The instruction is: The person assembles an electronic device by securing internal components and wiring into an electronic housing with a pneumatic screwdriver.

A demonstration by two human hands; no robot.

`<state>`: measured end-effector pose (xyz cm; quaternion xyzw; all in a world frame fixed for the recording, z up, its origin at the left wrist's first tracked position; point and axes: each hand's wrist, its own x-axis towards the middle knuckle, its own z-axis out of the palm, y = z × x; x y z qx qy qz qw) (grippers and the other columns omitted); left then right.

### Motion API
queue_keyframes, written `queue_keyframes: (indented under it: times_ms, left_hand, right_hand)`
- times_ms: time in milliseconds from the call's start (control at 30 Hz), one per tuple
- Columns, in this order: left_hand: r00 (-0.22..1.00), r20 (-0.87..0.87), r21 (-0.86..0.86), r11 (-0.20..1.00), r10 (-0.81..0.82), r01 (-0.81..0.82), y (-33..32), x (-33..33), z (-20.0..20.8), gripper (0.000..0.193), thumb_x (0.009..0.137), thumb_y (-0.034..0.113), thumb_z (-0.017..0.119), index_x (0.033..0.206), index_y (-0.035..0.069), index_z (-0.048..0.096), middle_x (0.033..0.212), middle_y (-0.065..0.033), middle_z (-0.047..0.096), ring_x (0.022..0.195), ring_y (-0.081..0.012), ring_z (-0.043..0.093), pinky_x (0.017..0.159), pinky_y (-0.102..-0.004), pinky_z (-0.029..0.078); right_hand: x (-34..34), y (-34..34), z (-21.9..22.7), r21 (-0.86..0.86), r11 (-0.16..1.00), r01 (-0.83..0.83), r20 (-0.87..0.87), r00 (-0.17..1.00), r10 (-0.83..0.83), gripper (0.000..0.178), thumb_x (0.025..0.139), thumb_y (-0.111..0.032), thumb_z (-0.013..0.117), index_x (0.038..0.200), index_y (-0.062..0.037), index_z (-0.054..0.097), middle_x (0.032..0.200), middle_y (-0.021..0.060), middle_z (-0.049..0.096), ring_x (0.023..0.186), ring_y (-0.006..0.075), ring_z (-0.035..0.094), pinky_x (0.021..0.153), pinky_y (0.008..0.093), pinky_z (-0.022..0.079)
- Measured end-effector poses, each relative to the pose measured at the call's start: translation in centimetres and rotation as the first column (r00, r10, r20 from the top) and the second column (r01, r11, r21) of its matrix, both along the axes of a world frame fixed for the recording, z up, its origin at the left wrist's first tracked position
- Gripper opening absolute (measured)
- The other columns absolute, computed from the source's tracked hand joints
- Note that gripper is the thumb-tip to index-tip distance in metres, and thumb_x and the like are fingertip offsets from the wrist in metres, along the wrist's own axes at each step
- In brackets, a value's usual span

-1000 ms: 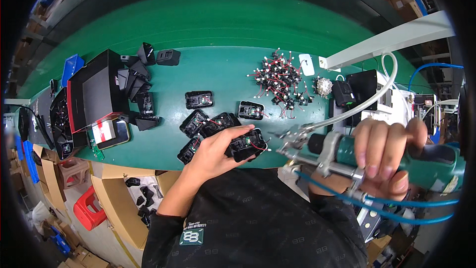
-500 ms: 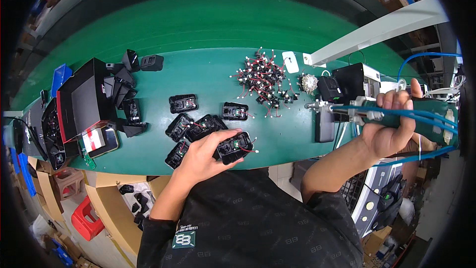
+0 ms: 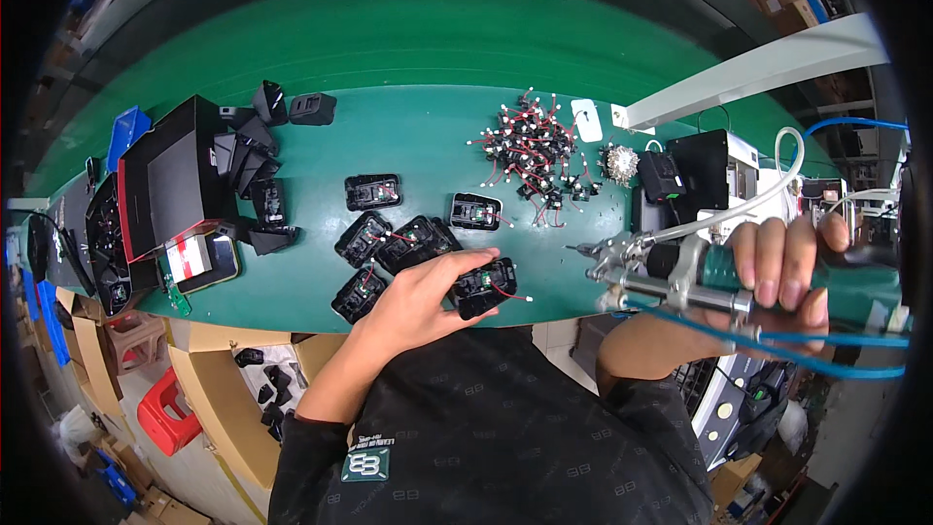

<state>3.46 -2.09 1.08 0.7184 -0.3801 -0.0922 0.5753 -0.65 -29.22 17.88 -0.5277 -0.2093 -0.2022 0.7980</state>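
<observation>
My left hand point(image 3: 413, 297) grips a black plastic housing point(image 3: 487, 289) by its edges, over the near edge of the bench; its open side faces up, showing a small green board and a red wire with a white plug. On the right, my right hand point(image 3: 785, 267) is wrapped round a green-bodied power screwdriver point(image 3: 720, 268) with metal fittings and air hoses. Its thin tip points left, apart from the housing. Similar open housings point(image 3: 373, 192) lie beyond and left of my left hand, several with boards and wires.
A heap of small black parts with red wires point(image 3: 533, 151) lies at the back, beside a pile of screws point(image 3: 619, 165). Black covers point(image 3: 255, 160) and an open black box point(image 3: 165, 199) stand left. A white metal arm point(image 3: 758, 68) slants over the right side.
My right hand has come lower with the screwdriver, and its tip has moved nearer to the housing. My left hand keeps its hold on the housing. The view has shifted slightly.
</observation>
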Motion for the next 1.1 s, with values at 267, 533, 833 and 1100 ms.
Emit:
queue_keyframes:
  times_ms: [267,533,833,1100]
  left_hand:
    - [0.999,-0.042,-0.048,0.999,0.020,-0.022,0.1,-0.4,-0.6,0.060,0.073,0.010,0.084,0.125,0.000,0.054,0.121,-0.0155,0.066,0.108,-0.0297,0.067,0.090,-0.0357,0.056]
    - [0.997,-0.080,-0.097,0.995,0.018,-0.025,0.2,-0.4,0.1,0.059,0.073,0.011,0.085,0.123,0.001,0.057,0.121,-0.0139,0.067,0.107,-0.0284,0.068,0.089,-0.0352,0.057]
    - [0.996,-0.091,-0.094,0.995,0.009,-0.018,0.2,-0.4,0.5,0.059,0.072,0.012,0.086,0.123,0.002,0.058,0.121,-0.0124,0.068,0.106,-0.0284,0.069,0.088,-0.0351,0.057]
    - [0.998,0.054,-0.179,0.984,-0.012,0.022,0.3,-0.6,0.4,0.059,0.071,0.011,0.086,0.121,-0.002,0.059,0.122,-0.0174,0.066,0.109,-0.0296,0.067,0.092,-0.0362,0.056]
  right_hand:
    - [-0.3,2.6,0.6,0.007,0.994,-0.106,0.035,0.994,0.106,0.039,0.082,-0.010,0.076,0.111,-0.0177,0.050,0.073,-0.0034,0.061,0.061,0.0099,0.060,0.055,0.0223,0.051]
    - [-0.1,3.6,0.1,0.007,0.992,-0.124,-0.010,0.992,0.124,0.036,0.084,-0.012,0.073,0.110,-0.0185,0.049,0.073,-0.0041,0.058,0.061,0.0105,0.059,0.056,0.0258,0.050]
    - [0.3,3.4,-0.3,-0.013,0.988,-0.153,0.041,0.987,0.153,0.041,0.080,-0.009,0.073,0.115,-0.0112,0.050,0.075,-0.0018,0.060,0.065,0.0097,0.062,0.063,0.0245,0.054]
    - [0.9,3.8,-0.1,-0.042,0.969,-0.242,0.015,0.970,0.243,0.029,0.080,-0.008,0.073,0.099,-0.0131,0.052,0.072,-0.0022,0.060,0.063,0.0089,0.062,0.061,0.0238,0.054]
